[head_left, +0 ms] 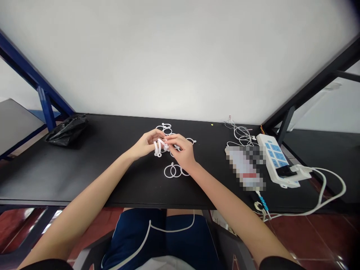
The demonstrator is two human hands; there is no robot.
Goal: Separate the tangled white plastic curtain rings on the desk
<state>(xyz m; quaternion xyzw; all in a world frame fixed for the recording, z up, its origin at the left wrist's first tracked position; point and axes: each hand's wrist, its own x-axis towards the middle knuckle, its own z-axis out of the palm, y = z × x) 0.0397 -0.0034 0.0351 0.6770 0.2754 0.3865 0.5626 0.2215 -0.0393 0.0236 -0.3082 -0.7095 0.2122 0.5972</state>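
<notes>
My left hand (pixel 145 143) is closed around several white curtain rings (pixel 158 148) that hang linked at its fingertips over the black table. From the right, my right hand (pixel 182 149) meets it, thumb and fingers pinched on part of the same bunch. A small eyelet shows at the bottom of one ring. Behind the hands lie more loose rings (pixel 167 131), partly covered by the fingers. A row of linked rings (pixel 176 171) rests in front of my right hand, its right end hidden by the wrist.
A black plastic bag (pixel 67 130) lies at the table's (pixel 84 180) left back. On the right are tangled white earphones (pixel 242 134), a blurred phone (pixel 245 168) with a cable, and a white power strip (pixel 277 159) with a plug. Metal frame posts flank both sides.
</notes>
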